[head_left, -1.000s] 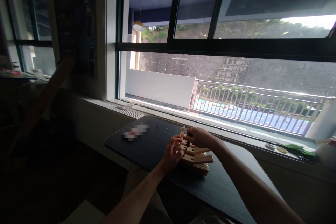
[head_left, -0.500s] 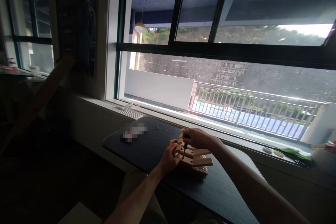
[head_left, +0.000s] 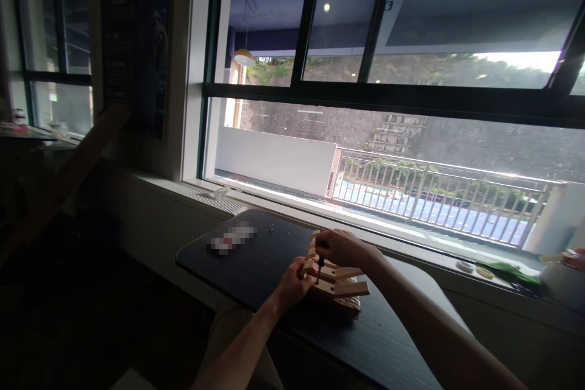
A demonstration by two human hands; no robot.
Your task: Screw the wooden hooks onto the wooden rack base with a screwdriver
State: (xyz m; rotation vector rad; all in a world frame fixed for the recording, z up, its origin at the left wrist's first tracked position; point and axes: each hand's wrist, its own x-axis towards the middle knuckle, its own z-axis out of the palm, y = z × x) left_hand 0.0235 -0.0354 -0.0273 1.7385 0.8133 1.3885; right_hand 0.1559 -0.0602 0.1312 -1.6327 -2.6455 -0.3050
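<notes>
A wooden piece made of several pale slats [head_left: 351, 288] lies on a woven-looking base [head_left: 340, 306] on the dark table [head_left: 256, 268]. My right hand [head_left: 340, 248] is closed round the handle of a screwdriver [head_left: 320, 263], which stands nearly upright with its tip down at a slat. At the near left end, my left hand [head_left: 295, 283] grips the wooden piece, its fingers bent over the edge close to the screwdriver's tip. The tip itself and any screw under it are too small to make out.
A blurred-out item [head_left: 232, 237] lies on the table's far left, with a tiny dark piece [head_left: 272, 229] near it. Behind the table runs a windowsill with tape rolls [head_left: 465, 266] and a green bundle [head_left: 512, 274]. A plank [head_left: 68, 177] leans at left.
The view has tilted slightly upward. Both hands stay at the wooden piece, the screwdriver still upright at the slat; my right hand's pose differs a little.
</notes>
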